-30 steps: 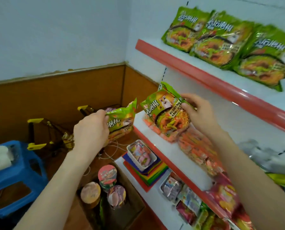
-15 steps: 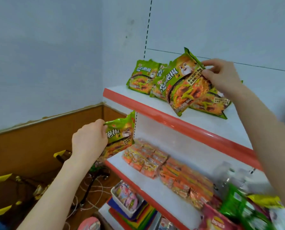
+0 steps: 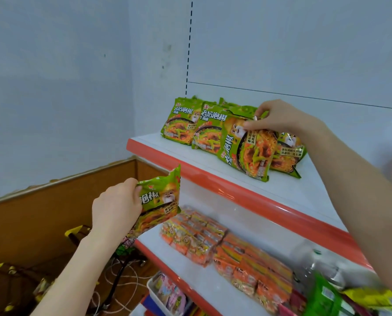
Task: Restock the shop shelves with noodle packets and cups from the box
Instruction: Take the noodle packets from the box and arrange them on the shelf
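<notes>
Green packet (image 3: 247, 147) pinched at its top in our right hand (image 3: 279, 118), its foot on the top shelf (image 3: 213, 176); our left hand (image 3: 117, 209) grips another packet (image 3: 159, 202) below.

The top shelf (image 3: 281, 192) is white with a red front edge. Green noodle packets (image 3: 183, 122) stand in an overlapping row along its back edge, starting near the left end. On the shelf below (image 3: 204, 286), also red-edged, orange packets (image 3: 231, 252) lie in rows from the left end rightward, with blurred green and yellow bags (image 3: 327, 297) at the right.
</notes>
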The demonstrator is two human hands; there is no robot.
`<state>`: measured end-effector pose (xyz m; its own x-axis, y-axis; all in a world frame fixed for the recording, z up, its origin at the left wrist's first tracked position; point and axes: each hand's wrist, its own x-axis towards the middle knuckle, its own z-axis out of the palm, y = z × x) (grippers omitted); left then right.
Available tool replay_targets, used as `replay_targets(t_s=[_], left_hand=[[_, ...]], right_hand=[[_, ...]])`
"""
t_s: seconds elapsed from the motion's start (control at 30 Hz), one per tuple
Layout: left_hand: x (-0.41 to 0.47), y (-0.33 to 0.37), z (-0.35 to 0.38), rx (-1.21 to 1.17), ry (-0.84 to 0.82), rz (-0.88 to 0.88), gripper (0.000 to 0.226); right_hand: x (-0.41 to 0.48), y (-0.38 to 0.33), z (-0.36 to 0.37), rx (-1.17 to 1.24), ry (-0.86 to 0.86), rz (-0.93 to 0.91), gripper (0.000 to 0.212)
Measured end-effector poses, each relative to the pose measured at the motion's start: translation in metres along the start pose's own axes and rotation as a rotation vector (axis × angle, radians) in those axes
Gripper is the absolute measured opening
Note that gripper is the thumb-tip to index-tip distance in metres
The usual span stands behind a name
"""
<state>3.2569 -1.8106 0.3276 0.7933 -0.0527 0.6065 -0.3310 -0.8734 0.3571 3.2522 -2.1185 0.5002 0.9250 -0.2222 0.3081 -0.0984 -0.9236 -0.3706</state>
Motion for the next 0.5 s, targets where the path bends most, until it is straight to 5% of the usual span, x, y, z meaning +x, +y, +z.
replay_targets(t_s=[0.13,0.23,0.4,0.5], left_hand=[[-0.002,0.005,0.0,-0.01,-0.007,0.002,0.024],[-0.003,0.008,-0.001,-0.012,-0.011,0.001,0.024],[-0.006,0.014,0.0,-0.032,-0.025,0.021,0.022],[-0.008,0.017,0.0,-0.035,-0.027,0.041,0.021]], right_hand=[[-0.003,-0.002,-0.001,-0.052,0.019,-0.034,0.054],[-0.011,0.017,-0.01,0.185,0.166,0.021,0.039],[-0.024,0.06,0.005,0.736,0.385,0.146,0.057],[-0.031,0.083,0.021,0.782,0.371,0.175,0.054]])
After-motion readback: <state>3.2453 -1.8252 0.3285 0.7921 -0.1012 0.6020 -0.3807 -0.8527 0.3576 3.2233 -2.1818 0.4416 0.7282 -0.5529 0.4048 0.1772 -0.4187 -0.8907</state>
